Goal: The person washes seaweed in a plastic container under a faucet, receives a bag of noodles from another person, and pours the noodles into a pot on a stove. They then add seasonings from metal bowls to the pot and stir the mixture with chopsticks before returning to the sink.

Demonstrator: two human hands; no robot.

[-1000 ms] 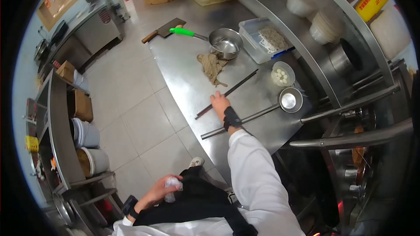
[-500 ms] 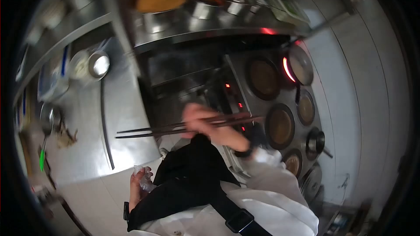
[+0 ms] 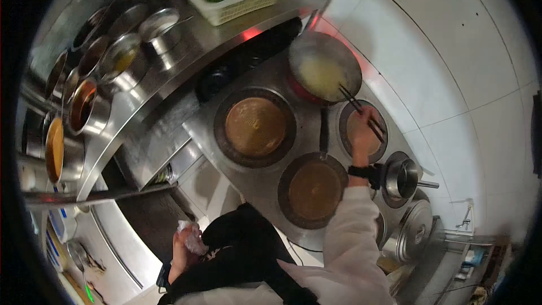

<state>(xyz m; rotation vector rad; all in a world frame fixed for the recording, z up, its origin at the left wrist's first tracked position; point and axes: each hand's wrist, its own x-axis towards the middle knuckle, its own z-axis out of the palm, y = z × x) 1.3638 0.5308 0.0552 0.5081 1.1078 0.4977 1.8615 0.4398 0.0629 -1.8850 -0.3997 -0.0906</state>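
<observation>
My right hand [image 3: 364, 130] reaches out over the stove, closed around a pair of dark chopsticks [image 3: 352, 100]. Their far tips overlap the near rim of a frying pan [image 3: 300, 56], which holds pale yellowish contents [image 3: 323, 77]. The pan's dark handle [image 3: 324, 130] points back toward me. Low at the left, by my dark apron [image 3: 237, 243], my left hand [image 3: 179, 251] is closed on a crumpled clear plastic bag [image 3: 194, 242].
Round brown hotplates [image 3: 255, 127] are set into the metal stove top. A small saucepan [image 3: 402, 178] and a large lidded pot [image 3: 415, 226] stand on the right. Metal pots of sauce [image 3: 90, 107] line the shelf, beside a basket of greens [image 3: 243, 5].
My view has swung right toward the stove. My right hand has carried the chopsticks from in front of my body out to the frying pan. The left hand still holds the bag.
</observation>
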